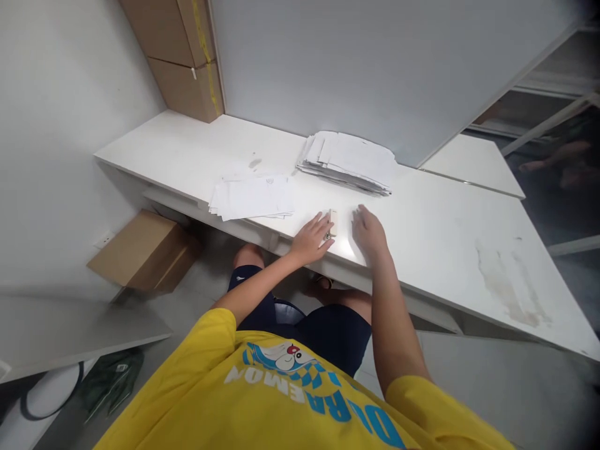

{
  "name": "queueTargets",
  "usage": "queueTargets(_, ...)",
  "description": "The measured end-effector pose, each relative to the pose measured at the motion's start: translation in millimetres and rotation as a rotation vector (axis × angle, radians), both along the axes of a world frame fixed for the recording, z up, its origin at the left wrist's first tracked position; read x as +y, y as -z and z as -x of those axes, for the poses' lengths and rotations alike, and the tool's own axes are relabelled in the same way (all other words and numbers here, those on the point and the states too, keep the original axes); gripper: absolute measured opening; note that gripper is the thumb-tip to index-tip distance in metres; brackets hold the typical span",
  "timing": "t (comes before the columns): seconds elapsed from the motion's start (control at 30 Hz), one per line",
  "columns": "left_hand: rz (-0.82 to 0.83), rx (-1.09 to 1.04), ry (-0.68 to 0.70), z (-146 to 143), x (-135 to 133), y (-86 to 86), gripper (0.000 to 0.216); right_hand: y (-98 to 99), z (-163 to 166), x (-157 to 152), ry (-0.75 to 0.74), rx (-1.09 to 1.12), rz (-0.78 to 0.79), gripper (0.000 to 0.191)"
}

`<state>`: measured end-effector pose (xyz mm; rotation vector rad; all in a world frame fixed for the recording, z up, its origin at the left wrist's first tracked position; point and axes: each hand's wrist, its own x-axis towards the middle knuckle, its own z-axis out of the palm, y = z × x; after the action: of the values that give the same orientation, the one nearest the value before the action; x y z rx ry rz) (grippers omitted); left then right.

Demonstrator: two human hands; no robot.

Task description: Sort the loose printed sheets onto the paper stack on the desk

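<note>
My left hand (313, 239) rests at the front edge of the white table, fingers and thumb closed around one side of a small pale block-like object (333, 222). A small metal part shows at its near end; its exact kind is unclear. To the right, apart from that object, my right hand (370, 232) is on or just over the tabletop, its fingers curled inward and slightly blurred. Whether anything is inside them is hidden. Left of my hands lies a loose fan of white paper sheets (255, 197). Behind them sits a thick stack of papers (356, 159).
Taped cardboard boxes (187, 81) are stacked at the table's (440, 219) far left end. A grey panel (328, 69) rises behind the table. Another cardboard box (140, 250) is below on the left. Brownish stains (506, 281) mark the right side of the tabletop.
</note>
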<state>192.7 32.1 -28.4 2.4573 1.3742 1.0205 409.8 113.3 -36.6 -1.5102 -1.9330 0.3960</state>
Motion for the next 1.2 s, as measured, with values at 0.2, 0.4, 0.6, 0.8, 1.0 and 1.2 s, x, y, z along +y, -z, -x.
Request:
queueTargets(0.2,0.035,0.027,-0.351,110,-10,-21.5,0.056,8.9,4,-74,0.026,-0.2,0.101,0.054)
queueTargets(0.4,0.156,0.372,-0.458,201,-29,-17.0,0.063,18.1,16,-123,0.129,-0.241,0.113,0.062)
queueTargets(0.6,0.057,0.406,-0.227,217,-33,-21.8,0.054,16.6,15,-120,0.15,-0.241,0.122,0.061)
queueTargets(0.8,-0.174,0.227,-0.291,208,-68,-57.7,0.039,8.8,20,-136,0.132,-0.05,0.015,0.051)
queueTargets(1.0,-0.245,-0.375,-0.12,155,-126,-94.6,0.015,-15.3,57,-185,0.062,0.533,0.0,0.067)
queueTargets(1.2,-0.109,-0.522,0.251,102,-95,-114.5,0.017,-57.6,62,-165,-0.288,0.676,0.211,0.113)
